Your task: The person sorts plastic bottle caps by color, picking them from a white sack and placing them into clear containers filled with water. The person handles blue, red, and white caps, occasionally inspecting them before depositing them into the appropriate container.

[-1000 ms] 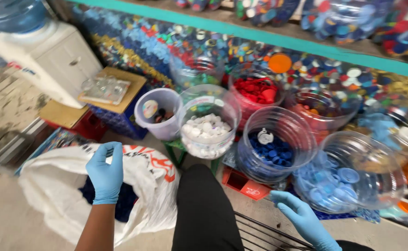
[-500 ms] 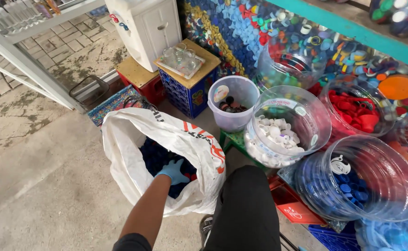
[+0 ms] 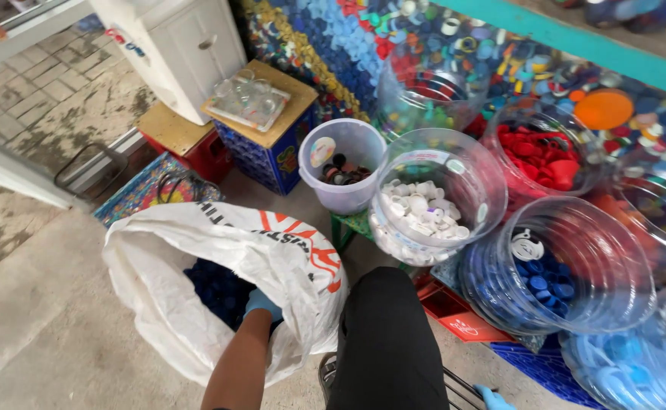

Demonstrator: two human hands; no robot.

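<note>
Your left hand [image 3: 263, 304], in a blue glove, is down inside the white sack [image 3: 196, 273], among the dark blue caps [image 3: 215, 288] lying there. The sack's rim hides the fingers, so you cannot tell whether they are clenched on caps or released.

Right of the sack, beyond your knee, stands a small tub [image 3: 344, 163] of dark caps, and just right of that a clear jar of white caps [image 3: 424, 209]. Further right of the sack come a jar of red caps [image 3: 545, 156] and a large jar of blue caps [image 3: 553, 273], which is only thinly filled at the bottom. Your right hand [image 3: 492, 396] shows as a gloved tip at the lower edge, well right of the sack; its fingers cannot be judged either.

By the look of it, sorting is well begun: several jars hold caps by colour, yet the sack has plenty of blue ones left.
</note>
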